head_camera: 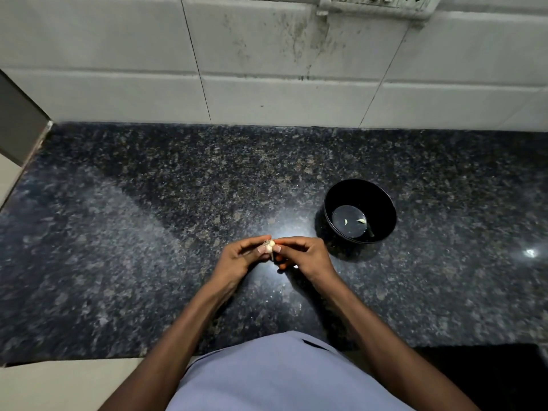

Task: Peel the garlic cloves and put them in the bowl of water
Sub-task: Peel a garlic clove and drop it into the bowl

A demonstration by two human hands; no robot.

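In the head view, the person holds a small piece of garlic [268,247] between both hands, above the dark speckled countertop [148,232] and near its front middle. The left hand [241,258] pinches the garlic from the left side with thumb and fingertips curled toward it; the right hand [302,256] pinches it from the right side in the same way, so the fingertips of both hands almost meet around it. The garlic is pale, and a thin stalk-like end hangs from it downward — toward the person — so its long axis runs roughly away from and toward the body. Whether it is one clove or a small cluster cannot be told.

To the right of the hands, a little further back, a black bowl [360,210] stands upright on the countertop. It holds water, and two small pale cloves [353,222] lie in it — apart from each other. Behind the countertop rises a white tiled wall [267,69].
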